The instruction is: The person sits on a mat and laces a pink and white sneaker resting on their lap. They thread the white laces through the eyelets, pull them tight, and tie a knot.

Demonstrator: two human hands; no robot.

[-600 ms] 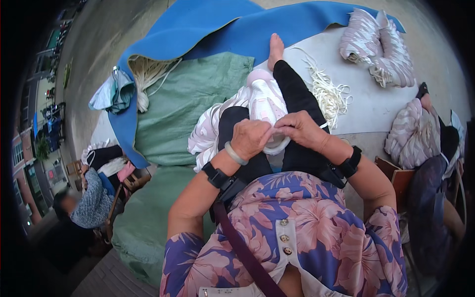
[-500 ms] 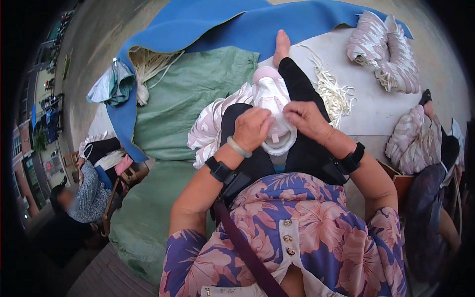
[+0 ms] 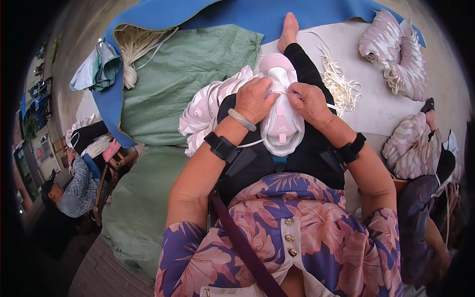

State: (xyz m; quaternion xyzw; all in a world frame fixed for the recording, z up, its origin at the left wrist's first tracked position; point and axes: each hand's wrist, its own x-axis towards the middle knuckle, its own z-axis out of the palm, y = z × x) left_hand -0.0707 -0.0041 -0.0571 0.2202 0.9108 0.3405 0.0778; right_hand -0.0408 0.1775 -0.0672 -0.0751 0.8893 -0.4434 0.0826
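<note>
A pink and white shoe upper (image 3: 281, 123) lies on my lap between my black-trousered legs, toe pointing away from me. My left hand (image 3: 254, 100) is closed in a pinch at the left edge of its lace opening. Opposite it, my right hand (image 3: 310, 105) pinches at the right edge. A white shoelace (image 3: 251, 144) runs across the upper between both hands. One loose end trails below my left wrist, the other sticks out beyond my right hand. My fingertips partly cover the eyelets.
Bundled pink and white uppers (image 3: 208, 114) lie against my left leg; more bundles (image 3: 391, 49) rest at the far right. Loose white laces (image 3: 341, 91) lie right of my leg. A green sack (image 3: 173, 84) and a blue mat (image 3: 316, 14) spread around. People sit at both sides.
Both hands have shifted slightly away from me and now sit at the upper's two edges. The lace shows stretched across it, with its loose ends visible. The whole view has tilted a little.
</note>
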